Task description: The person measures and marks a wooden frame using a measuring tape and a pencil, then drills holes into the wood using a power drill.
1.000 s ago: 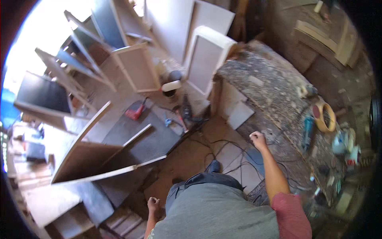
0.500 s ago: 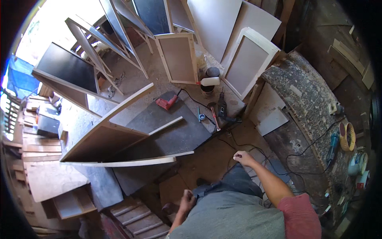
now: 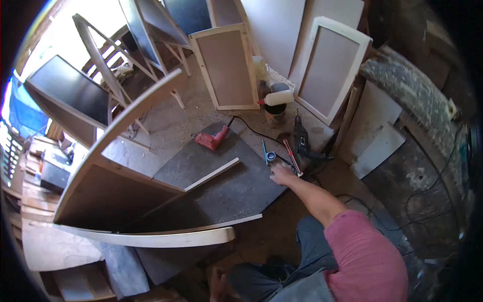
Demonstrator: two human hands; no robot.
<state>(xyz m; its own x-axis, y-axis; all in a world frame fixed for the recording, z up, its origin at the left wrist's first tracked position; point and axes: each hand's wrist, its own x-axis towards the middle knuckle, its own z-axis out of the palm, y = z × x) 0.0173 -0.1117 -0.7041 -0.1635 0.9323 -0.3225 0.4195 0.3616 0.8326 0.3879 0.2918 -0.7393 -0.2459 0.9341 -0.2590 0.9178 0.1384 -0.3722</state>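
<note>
My right hand [image 3: 283,175] reaches to the near right edge of the dark board [image 3: 211,201], its fingers loosely apart, with nothing visible in them. Just beyond the fingertips lie a blue round tape-like tool [image 3: 271,156] and a thin blue stick [image 3: 264,149]. A red-and-black slim hand tool [image 3: 291,155] lies right of them. Low in view, beside my bent knee, is my left hand [image 3: 217,283]; its fingers are too dim to make out. A red power drill [image 3: 212,138] rests on the board, and a black drill [image 3: 302,138] stands farther right.
A curved wooden frame with a brown panel [image 3: 121,194] takes up the left, and a pale strip [image 3: 212,174] lies on the board. A glue bottle [image 3: 277,98] lies across a dark pot [image 3: 275,115]. Framed panels [image 3: 227,70] stand behind. Cords cross the floor at right.
My right hand has moved forward and left, from above my leg to the small tools at the board's edge. My body has leaned in, and my left hand sits lower in view.
</note>
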